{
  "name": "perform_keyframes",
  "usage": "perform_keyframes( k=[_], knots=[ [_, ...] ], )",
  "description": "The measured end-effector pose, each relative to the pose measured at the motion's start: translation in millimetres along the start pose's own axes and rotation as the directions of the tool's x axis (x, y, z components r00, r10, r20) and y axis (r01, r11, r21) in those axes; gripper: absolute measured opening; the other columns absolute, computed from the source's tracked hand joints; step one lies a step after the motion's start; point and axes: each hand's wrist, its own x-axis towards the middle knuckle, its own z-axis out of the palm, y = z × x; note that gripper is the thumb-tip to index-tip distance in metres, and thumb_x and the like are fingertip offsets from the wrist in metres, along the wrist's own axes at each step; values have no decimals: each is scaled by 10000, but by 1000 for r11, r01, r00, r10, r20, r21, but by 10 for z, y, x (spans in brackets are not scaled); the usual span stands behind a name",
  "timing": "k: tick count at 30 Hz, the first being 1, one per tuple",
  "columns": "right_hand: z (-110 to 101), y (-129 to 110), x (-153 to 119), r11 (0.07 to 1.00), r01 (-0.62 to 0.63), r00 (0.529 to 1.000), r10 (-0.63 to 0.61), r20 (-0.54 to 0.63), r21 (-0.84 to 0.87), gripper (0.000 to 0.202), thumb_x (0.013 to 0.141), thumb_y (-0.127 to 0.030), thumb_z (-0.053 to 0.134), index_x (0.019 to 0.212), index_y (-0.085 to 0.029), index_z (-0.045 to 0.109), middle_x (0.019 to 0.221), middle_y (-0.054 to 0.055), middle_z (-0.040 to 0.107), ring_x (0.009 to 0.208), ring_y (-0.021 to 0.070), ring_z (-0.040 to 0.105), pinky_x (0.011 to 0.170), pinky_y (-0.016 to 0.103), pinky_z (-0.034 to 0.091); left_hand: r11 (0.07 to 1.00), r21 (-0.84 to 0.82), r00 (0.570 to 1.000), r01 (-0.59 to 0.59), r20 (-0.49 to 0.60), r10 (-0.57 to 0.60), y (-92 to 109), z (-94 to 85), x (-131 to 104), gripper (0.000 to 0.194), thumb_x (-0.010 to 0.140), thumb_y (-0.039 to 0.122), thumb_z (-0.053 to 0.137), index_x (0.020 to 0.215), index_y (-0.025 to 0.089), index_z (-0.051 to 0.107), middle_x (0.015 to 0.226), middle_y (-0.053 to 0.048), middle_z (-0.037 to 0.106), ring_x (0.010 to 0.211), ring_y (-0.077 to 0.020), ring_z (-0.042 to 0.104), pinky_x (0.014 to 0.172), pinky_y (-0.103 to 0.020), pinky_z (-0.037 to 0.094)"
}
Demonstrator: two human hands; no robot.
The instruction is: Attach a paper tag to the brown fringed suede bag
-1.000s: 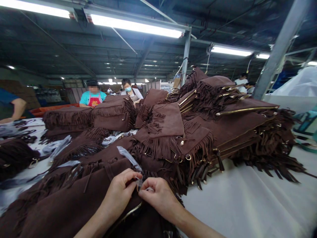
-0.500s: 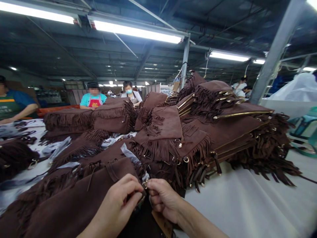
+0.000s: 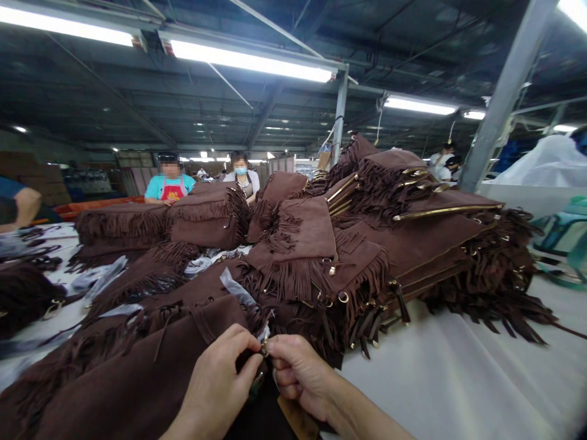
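While right hand [image 3: 305, 376] pinches small gold fitting [image 3: 265, 347] between thumb and forefinger, left hand [image 3: 220, 376] curls beside it, thumb and forefinger tips close together; cannot tell what they grip. Brown bag [image 3: 137, 360] lies at near edge of table [image 3: 435, 366], left of its bare near right part. Brown tag [image 3: 297, 418] below right hand. Fringed bags [image 3: 440, 235] heaped beyond, toward table's far edge. Person in red apron [image 3: 170, 190] past heap.
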Motion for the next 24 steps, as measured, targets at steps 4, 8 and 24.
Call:
perform_keyframes(
  k=[4, 8, 24],
  knots=[
    [43, -1, -20, 1000, -4, 999, 3, -44, -18, 323, 577, -354, 691, 686, -221, 418, 468, -154, 309, 371, 15, 156, 437, 243, -19, 965, 230, 989, -127, -49, 142, 2, 81, -19, 237, 897, 132, 458, 804, 214, 660, 859, -30, 663, 795, -195, 657, 698, -284, 465],
    [77, 5, -30, 1000, -8, 996, 7, -93, -14, 316, 622, -353, 685, 690, -220, 407, 482, -153, 303, 375, 16, 162, 436, 233, -6, 869, 460, 961, -180, -106, 255, 32, 148, -12, 295, 886, 87, 423, 701, 203, 622, 737, -37, 629, 661, -201, 636, 596, -295, 441],
    [-60, -63, -65, 986, 41, 999, -41, 2, -164, 340, 747, -479, 676, 809, -213, 474, 544, -121, 423, 358, 17, 211, 378, 201, 42, 906, -393, 983, 155, -32, -182, -115, -45, 86, 183, 756, 366, 459, 633, 230, 452, 576, 54, 422, 556, -143, 437, 547, -251, 340]
  ],
)
